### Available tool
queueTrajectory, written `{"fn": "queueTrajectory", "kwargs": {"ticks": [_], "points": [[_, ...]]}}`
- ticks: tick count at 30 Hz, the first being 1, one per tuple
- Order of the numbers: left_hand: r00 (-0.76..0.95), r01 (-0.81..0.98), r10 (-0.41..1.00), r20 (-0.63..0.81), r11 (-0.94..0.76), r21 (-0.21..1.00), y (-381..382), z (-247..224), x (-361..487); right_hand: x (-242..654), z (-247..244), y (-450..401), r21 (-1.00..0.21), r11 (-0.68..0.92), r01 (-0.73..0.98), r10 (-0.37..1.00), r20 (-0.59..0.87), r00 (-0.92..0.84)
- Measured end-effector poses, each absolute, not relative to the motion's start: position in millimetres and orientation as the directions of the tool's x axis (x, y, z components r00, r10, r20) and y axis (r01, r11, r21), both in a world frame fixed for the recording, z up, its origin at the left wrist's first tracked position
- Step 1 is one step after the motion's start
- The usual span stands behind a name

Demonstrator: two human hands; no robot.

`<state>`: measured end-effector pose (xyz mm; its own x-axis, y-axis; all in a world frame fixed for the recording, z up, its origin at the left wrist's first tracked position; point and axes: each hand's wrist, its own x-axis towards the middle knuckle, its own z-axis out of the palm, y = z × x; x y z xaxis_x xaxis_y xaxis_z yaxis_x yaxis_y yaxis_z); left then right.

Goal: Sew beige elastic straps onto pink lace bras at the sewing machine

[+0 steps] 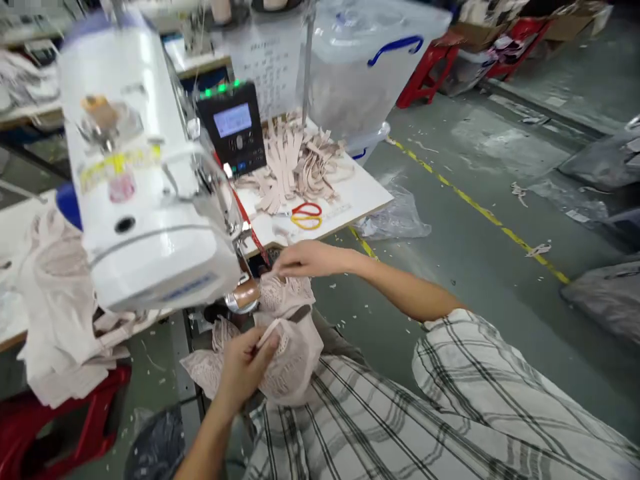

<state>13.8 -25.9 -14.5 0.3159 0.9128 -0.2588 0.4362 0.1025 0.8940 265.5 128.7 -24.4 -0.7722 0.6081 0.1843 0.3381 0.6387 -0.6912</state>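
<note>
One pale lace garment (293, 360) is hanging between the two hands, in front of the plaid shirt (360, 407); the left hand (245, 365) is pinching its narrow edge, thumb and fingers nearly together; the right hand (307, 259) is bunching its fingers closely at the upper end, gripping cloth beside one sewing machine (150, 200); one display panel (233, 127) is glowing; one pair of scissors (307, 217) is lying near pale strips (290, 163), too tangled for counting.
</note>
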Motion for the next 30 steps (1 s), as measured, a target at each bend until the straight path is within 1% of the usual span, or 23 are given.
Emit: {"fn": "queueTrajectory", "kwargs": {"ticks": [1, 2, 3, 4, 7, 9, 10, 11, 13, 14, 15, 16, 17, 18, 19, 20, 21, 22, 24, 26, 27, 28, 30], "points": [[0.318, 0.5, 0.927, -0.199, 0.015, 0.866, -25, -8, 14, 261, -26, 107, -0.715, 0.631, 0.3, 0.528, 0.113, -0.842], [0.31, 0.55, 0.937, -0.158, -0.041, 0.834, -24, -4, 14, 256, -28, 89, -0.73, 0.621, 0.287, 0.48, 0.065, -0.875], [0.282, 0.592, 0.949, -0.138, -0.059, 0.804, -22, -2, 14, 251, -30, 74, -0.737, 0.609, 0.291, 0.466, 0.036, -0.884], [0.256, 0.626, 0.955, -0.147, -0.047, 0.779, -20, -3, 14, 247, -32, 64, -0.745, 0.595, 0.303, 0.468, 0.015, -0.884], [0.274, 0.683, 0.913, -0.301, 0.036, 0.73, -15, -14, 12, 236, -39, 51, -0.784, 0.531, 0.32, 0.49, -0.023, -0.871], [0.314, 0.674, 0.863, -0.395, 0.091, 0.733, -15, -20, 10, 233, -44, 48, -0.817, 0.486, 0.311, 0.51, -0.023, -0.86], [0.322, 0.656, 0.851, -0.414, 0.115, 0.746, -15, -22, 9, 232, -47, 47, -0.825, 0.476, 0.305, 0.542, 0.002, -0.84], [0.317, 0.632, 0.854, -0.413, 0.134, 0.763, -16, -23, 9, 231, -51, 44, -0.826, 0.471, 0.31, 0.607, 0.049, -0.793], [0.274, 0.588, 0.885, -0.376, 0.155, 0.794, -19, -23, 7, 230, -63, 37, -0.834, 0.428, 0.349, 0.792, 0.159, -0.59], [0.246, 0.575, 0.901, -0.358, 0.162, 0.802, -21, -22, 6, 228, -70, 32, -0.862, 0.367, 0.349, 0.856, 0.166, -0.489], [0.22, 0.565, 0.912, -0.347, 0.171, 0.807, -22, -21, 5, 226, -77, 26, -0.907, 0.276, 0.318, 0.886, 0.112, -0.449], [0.199, 0.559, 0.919, -0.34, 0.179, 0.81, -23, -19, 5, 222, -83, 21, -0.955, 0.151, 0.254, 0.875, 0.009, -0.485], [0.189, 0.556, 0.922, -0.337, 0.182, 0.811, -24, -19, 5, 217, -89, 16, -0.986, -0.009, 0.169, 0.814, -0.106, -0.571], [0.19, 0.558, 0.922, -0.336, 0.18, 0.81, -25, -18, 5, 212, -93, 12, -0.978, -0.194, 0.076, 0.723, -0.195, -0.663], [0.196, 0.562, 0.922, -0.334, 0.173, 0.809, -26, -18, 5, 205, -96, 9, -0.93, -0.367, -0.009, 0.645, -0.248, -0.722], [0.204, 0.569, 0.922, -0.328, 0.161, 0.807, -26, -17, 6, 200, -97, 8, -0.862, -0.5, -0.087, 0.614, -0.282, -0.738], [0.211, 0.574, 0.924, -0.319, 0.147, 0.805, -26, -17, 7, 195, -97, 8, -0.798, -0.581, -0.156, 0.62, -0.31, -0.72], [0.215, 0.579, 0.926, -0.31, 0.135, 0.804, -26, -17, 8, 193, -95, 9, -0.754, -0.62, -0.215, 0.649, -0.339, -0.682], [0.211, 0.588, 0.932, -0.296, 0.121, 0.8, -27, -16, 8, 195, -90, 16, -0.73, -0.609, -0.31, 0.734, -0.371, -0.569], [0.189, 0.601, 0.941, -0.281, 0.115, 0.791, -28, -14, 7, 204, -83, 25, -0.731, -0.548, -0.408, 0.818, -0.365, -0.445], [0.178, 0.608, 0.945, -0.274, 0.113, 0.786, -28, -14, 6, 209, -79, 29, -0.733, -0.525, -0.431, 0.836, -0.351, -0.421], [0.17, 0.612, 0.949, -0.265, 0.11, 0.783, -27, -14, 5, 214, -74, 32, -0.749, -0.513, -0.42, 0.837, -0.328, -0.437], [0.17, 0.615, 0.951, -0.257, 0.101, 0.782, -27, -14, 3, 221, -63, 33, -0.827, -0.478, -0.296, 0.791, -0.259, -0.554]]}}
